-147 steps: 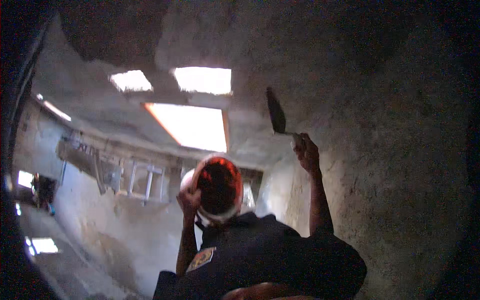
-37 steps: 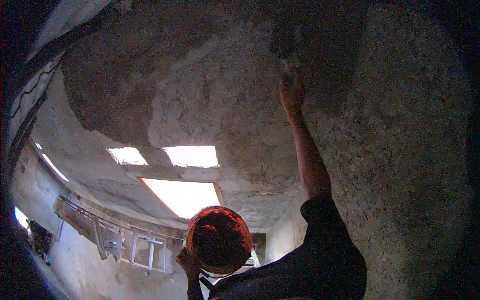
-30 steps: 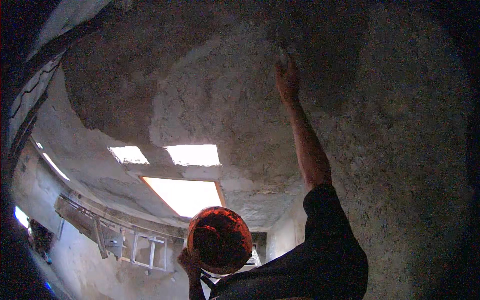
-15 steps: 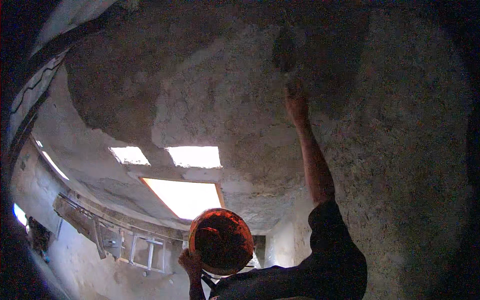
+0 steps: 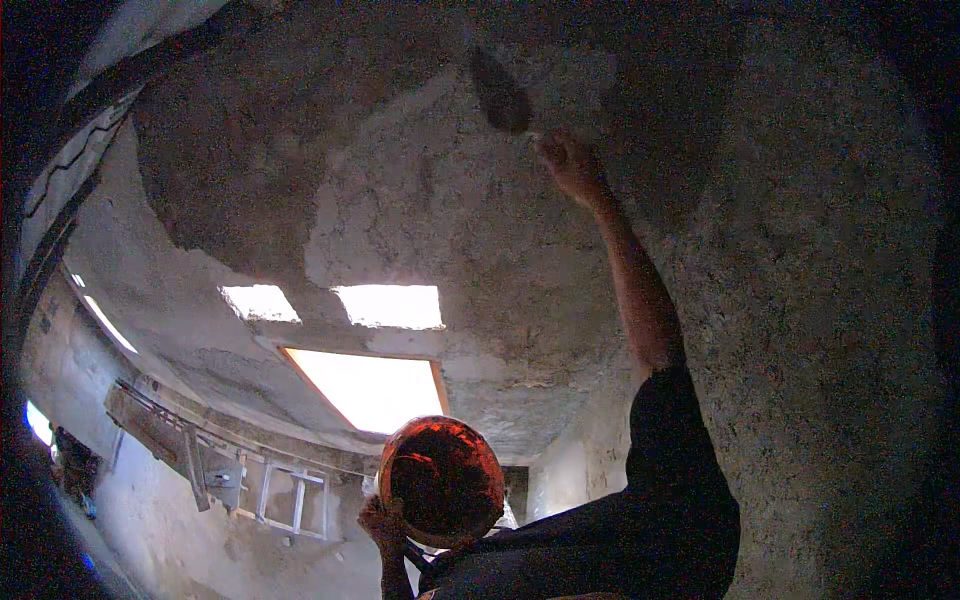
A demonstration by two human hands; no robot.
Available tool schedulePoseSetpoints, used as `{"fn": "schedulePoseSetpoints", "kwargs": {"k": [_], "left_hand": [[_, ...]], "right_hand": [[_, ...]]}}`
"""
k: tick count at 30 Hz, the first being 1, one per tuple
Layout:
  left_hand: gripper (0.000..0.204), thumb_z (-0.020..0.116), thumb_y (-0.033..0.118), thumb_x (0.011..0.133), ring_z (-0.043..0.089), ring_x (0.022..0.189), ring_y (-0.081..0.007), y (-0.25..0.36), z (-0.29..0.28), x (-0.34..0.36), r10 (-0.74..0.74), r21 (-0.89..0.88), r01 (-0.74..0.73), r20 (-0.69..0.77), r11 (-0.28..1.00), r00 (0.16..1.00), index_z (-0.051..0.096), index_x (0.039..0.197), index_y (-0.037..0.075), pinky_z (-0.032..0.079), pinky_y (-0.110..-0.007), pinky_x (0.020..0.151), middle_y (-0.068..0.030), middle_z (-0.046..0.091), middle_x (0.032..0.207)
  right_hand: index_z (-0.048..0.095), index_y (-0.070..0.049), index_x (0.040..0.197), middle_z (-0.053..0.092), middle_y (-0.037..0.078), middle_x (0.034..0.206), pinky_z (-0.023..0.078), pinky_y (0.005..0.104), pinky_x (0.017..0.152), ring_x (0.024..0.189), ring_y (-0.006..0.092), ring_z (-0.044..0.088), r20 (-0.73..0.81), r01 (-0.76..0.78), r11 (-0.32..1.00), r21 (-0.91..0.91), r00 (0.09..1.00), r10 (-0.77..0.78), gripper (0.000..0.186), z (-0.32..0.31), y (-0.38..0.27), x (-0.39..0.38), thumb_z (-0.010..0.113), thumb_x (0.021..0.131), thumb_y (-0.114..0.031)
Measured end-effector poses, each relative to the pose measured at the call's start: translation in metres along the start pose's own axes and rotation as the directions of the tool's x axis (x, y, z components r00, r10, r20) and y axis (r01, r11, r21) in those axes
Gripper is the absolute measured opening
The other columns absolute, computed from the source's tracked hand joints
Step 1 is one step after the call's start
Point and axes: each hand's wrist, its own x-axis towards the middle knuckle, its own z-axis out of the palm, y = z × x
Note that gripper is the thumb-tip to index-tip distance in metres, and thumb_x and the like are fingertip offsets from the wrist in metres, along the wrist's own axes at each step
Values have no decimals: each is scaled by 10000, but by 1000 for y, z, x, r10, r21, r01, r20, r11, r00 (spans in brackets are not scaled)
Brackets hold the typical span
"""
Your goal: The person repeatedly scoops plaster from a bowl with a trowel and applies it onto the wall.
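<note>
"Head view: what lies farthest left?"

"A dark, uneven patch (image 5: 225, 170) on the rough grey wall (image 5: 400, 190); lower down, a pale, ladder-like frame (image 5: 299, 503)."

"And moving right?"

"A large, bright, four-sided opening (image 5: 375, 388) with an orange-brown edge, and below it the left hand (image 5: 383, 522)."

"What is that hand doing?"

"Gripping the left edge of a round bucket with a red-orange inner wall (image 5: 487, 460). The bucket's mouth faces the camera; dark material shows inside."

"Farther right?"

"Up high, a dark, leaf-shaped trowel (image 5: 500, 92), its blade slanting up and left in front of the wall. I cannot tell whether they touch."

"Who has it?"

"The right hand (image 5: 572, 168), fingers curled around its handle at the blade's lower end, forearm raised out of a short black sleeve (image 5: 672, 430)."
</note>
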Motion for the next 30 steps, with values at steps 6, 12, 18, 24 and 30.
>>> {"fn": "schedulePoseSetpoints", "kwargs": {"k": [6,12,18,24,30], "left_hand": [[317,671,298,622,455,490,-224,-15,0,-4,203,210,-179,-97,961,974,492,611,37,346,-399,510,-78,469,528],[304,627,292,647,465,495,-317,-13,5,-3,57,115,-58,8,992,998,489,612,23,340,-445,521,-138,494,529],[255,650,223,611,467,499,-344,-2,5,-5,13,-58,-14,-21,998,1000,505,630,14,334,-454,526,-166,489,526],[288,661,235,627,446,472,-306,-53,21,-7,347,327,-276,-184,904,920,489,612,5,335,-435,513,-149,475,506],[300,660,243,636,442,461,-240,0,4,-6,82,105,-84,19,991,996,488,593,1,336,-407,490,-120,467,486]], "right_hand": [[406,-45,1232,528,177,1122,439,393,836,993,260,549,27,-96,981,166,995,93,495,-13,-32,-27,524,852,-341],[364,-55,1270,462,162,1211,398,435,898,1074,307,490,-310,-121,993,8,943,117,524,-12,52,28,541,843,-301],[371,-25,1256,463,150,1218,397,432,893,1088,297,478,-45,146,595,-790,955,-295,574,7,41,34,569,815,-335],[426,-1,1195,521,156,1118,384,427,903,1029,287,508,267,-24,1000,2,964,22,553,15,-48,-6,568,808,-370],[467,-8,1159,607,144,880,462,422,745,768,296,595,-354,301,799,-521,776,-522,507,-8,13,0,525,834,-393]]}}
